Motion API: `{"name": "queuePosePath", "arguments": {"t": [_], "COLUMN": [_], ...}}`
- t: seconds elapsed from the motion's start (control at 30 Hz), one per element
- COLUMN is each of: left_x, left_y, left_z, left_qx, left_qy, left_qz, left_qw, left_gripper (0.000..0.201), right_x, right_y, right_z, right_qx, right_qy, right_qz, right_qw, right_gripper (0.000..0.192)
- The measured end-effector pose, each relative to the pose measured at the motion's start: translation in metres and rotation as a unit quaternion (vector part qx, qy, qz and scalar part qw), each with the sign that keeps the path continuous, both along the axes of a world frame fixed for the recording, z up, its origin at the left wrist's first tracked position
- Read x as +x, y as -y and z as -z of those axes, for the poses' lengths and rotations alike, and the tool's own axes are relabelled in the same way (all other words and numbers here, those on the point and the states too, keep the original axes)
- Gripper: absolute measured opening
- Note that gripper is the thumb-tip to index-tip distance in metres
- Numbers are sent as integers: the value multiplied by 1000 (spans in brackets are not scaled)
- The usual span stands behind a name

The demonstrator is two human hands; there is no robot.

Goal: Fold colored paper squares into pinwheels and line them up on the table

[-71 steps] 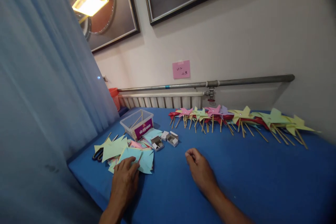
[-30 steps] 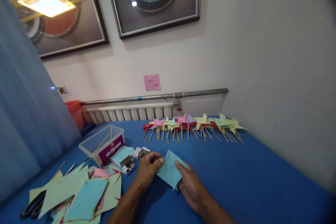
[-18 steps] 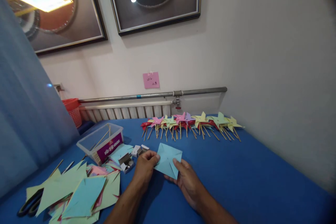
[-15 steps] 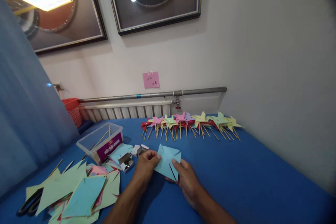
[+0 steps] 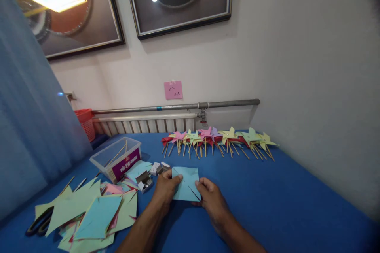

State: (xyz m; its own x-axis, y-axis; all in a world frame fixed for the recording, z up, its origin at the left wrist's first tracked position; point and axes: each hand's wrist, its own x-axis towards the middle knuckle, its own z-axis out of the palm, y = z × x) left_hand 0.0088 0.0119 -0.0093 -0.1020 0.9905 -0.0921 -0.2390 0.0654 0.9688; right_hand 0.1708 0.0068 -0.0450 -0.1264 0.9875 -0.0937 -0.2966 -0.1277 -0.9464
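A light-blue paper square (image 5: 187,182), slit inward from its corners, is held up between my two hands above the blue table. My left hand (image 5: 166,185) pinches its left edge with the thumb on top. At the lower right edge, my right hand (image 5: 212,195) grips the sheet beside a dark open slit. Just left of my left hand lie a small open box of metal pins (image 5: 144,182) and a white small box (image 5: 154,168). Farther left is a loose pile of cut paper squares (image 5: 97,219) in green, blue and pink.
Finished paper pinwheels (image 5: 204,136) on sticks lie in a row along the back. A clear plastic box (image 5: 101,156) with sticks stands at the left. Black-handled scissors (image 5: 38,223) are partly under the paper pile. A red basket (image 5: 86,124) sits by the curtain.
The blue square has turned in my hands, from tilted to nearly upright edges, and shifted slightly left. Both hands keep their hold. The whole view has shifted a little.
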Motion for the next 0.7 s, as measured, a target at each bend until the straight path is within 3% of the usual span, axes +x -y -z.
{"name": "queuePosePath", "arguments": {"t": [0.4,0.7], "left_x": [-1,-3], "left_y": [0,-2], "left_z": [0,4], "left_qx": [-34,-20], "left_qy": [63,42], "left_qz": [6,-17], "left_qw": [997,999], "left_gripper": [48,41], "right_x": [-3,-3], "right_y": [9,13], "right_z": [-9,-9], "right_qx": [2,17], "right_qy": [-136,-95], "right_qz": [-27,-41], "right_qw": [990,995], "right_gripper": [53,57]}}
